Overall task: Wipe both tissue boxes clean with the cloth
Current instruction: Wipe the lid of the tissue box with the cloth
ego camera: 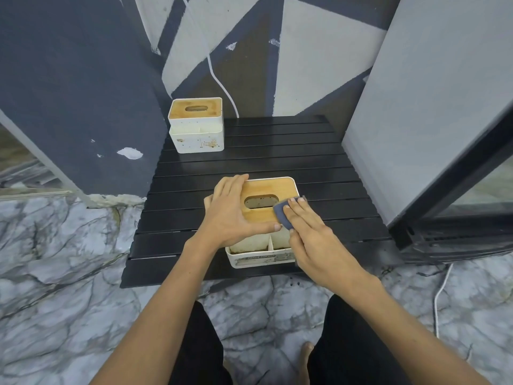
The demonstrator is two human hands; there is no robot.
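the near box (270,220) sits at the front of the slatted black table (319,162), close to its front edge. the left hand (231,215) lies over the wooden lid's left side, its grip curled round the box, thumb along the lid's near edge. the right hand (308,232) presses the grey cloth (283,213) flat on the lid's right corner, fingers straight. the far box (196,125) stands well apart at the back left corner, against the dark wall (77,87). a grey panel (422,107) closes the right side. bare slats lie between the boxes. a white cable (441,295) trails on the marble floor (55,259).
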